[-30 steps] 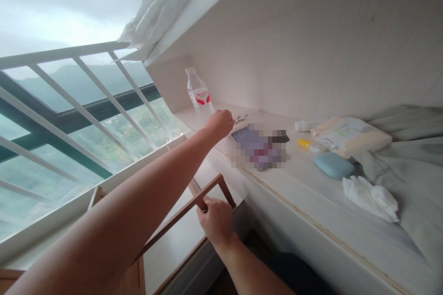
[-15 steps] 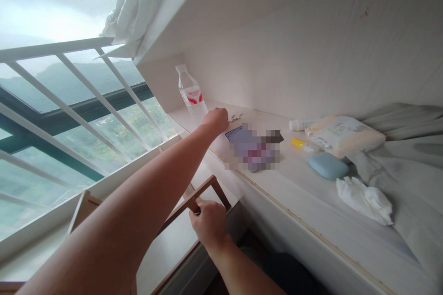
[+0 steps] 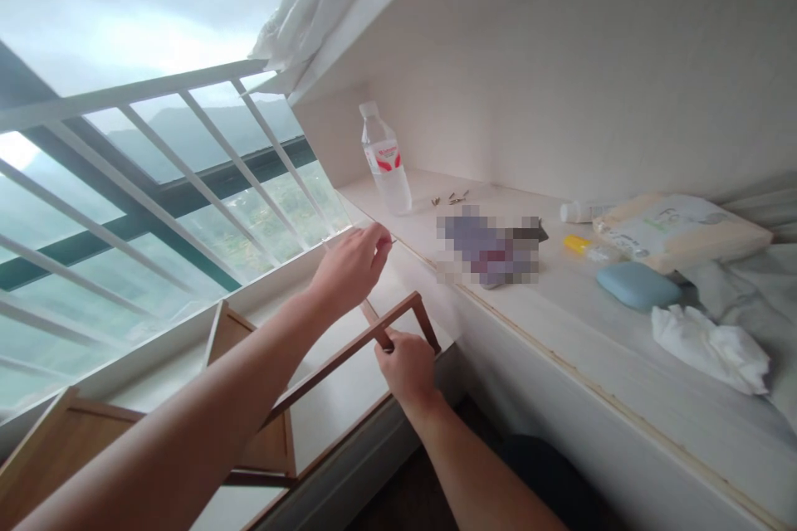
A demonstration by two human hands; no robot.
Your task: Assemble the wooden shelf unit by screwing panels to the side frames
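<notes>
A white shelf ran beside a barred window, with a water bottle and a few loose screws at its far end. The right hand was clenched around the thin rail of a wooden frame standing on the sill below. The left hand hovered above it, fingertips pinched on what looked like a small screw. The frame seemed light and stiff but slender, best gripped near its corner joint.

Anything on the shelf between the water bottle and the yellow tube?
Head view: small screws lie just right of the water bottle, then a blurred flat item, before the yellow tube.
</notes>
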